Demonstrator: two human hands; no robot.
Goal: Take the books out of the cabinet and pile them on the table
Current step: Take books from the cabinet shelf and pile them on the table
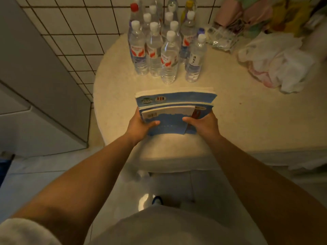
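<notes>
A pile of blue-and-white books (pixel 175 110) rests on the round cream table (pixel 238 117), near its front edge. The top book (pixel 168 122) is smaller, with a white upper band and a blue lower part. My left hand (pixel 139 126) grips the pile's left side, thumb on the top cover. My right hand (pixel 203 124) grips the right side, thumb pressed on the top book. A red-marked cover (pixel 196 114) shows beneath, at the right. No cabinet interior is visible.
Several clear water bottles (pixel 164 48) stand just behind the books. Crumpled white bags (pixel 276 64) and coloured items (pixel 261 16) fill the table's right back. A grey cabinet or appliance (pixel 35 85) stands at the left against a tiled wall.
</notes>
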